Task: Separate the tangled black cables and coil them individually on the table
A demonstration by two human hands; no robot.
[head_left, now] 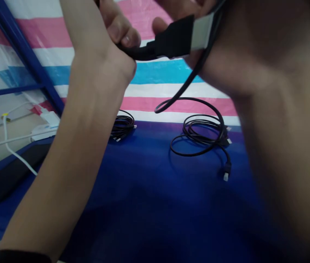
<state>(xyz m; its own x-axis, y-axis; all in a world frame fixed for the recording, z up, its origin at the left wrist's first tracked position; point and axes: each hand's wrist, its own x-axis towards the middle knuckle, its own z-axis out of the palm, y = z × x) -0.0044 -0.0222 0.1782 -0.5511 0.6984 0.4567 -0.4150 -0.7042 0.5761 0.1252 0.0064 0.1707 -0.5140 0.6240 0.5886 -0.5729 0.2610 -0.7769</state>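
Note:
Close to the camera, my left hand (108, 40) is closed around a black cable just behind its plug. The plug (182, 36) is a black USB connector with a silver metal tip. My right hand (226, 54) is blurred and very near, its fingers pinching the plug and the cable. From the plug the black cable (188, 82) hangs down in a loop to the blue surface. On that surface lie a tight bundle of black cable (122, 128) and a loose coil of black cable (204, 133) with a plug end (226, 171).
The blue surface (149, 175) meets a pink, white and blue striped sheet (157, 78) behind. A blue metal frame (26, 54) slants at left. White cables (10, 140) and a white adapter (48, 118) lie at the left edge.

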